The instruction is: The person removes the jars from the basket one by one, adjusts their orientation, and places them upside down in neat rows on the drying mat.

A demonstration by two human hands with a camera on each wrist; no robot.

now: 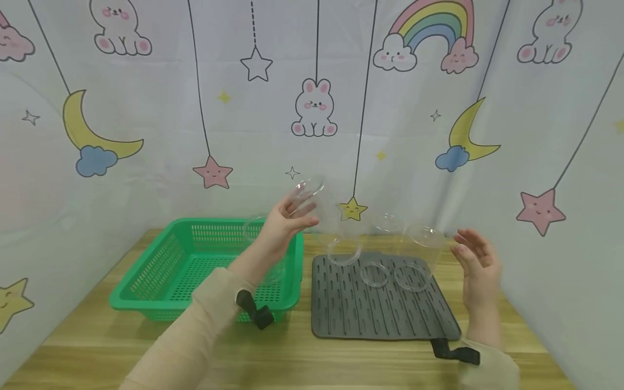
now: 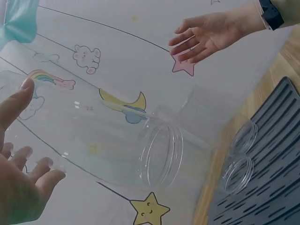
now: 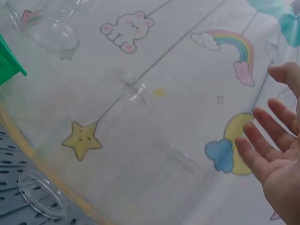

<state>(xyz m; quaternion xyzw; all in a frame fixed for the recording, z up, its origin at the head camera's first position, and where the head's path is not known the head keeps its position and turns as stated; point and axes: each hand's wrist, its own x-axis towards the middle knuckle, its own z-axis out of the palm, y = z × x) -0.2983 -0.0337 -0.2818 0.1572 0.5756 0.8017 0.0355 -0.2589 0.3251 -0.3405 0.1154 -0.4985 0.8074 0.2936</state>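
My left hand [image 1: 273, 233] grips a clear cup [image 1: 344, 252] near its upper end. The cup is tilted, its round base low and to the right, over the back left of the grey mat [image 1: 326, 319]. Fingers and thumb lie on both sides of the clear wall in the left wrist view. Two more clear cups stand on the mat, a smaller one [image 1: 374, 274] and a wider one [image 1: 413, 279]. Just right of the wider cup, my right hand [image 1: 480, 265] is raised with relaxed fingers and holds nothing.
A green perforated basket [image 1: 122, 292] stands on the wooden table [image 1: 273, 357] at the left. Clear cup outlines [image 1: 251, 227] show inside it behind my left forearm. A printed cloth [image 1: 273, 130] hangs close behind the table.
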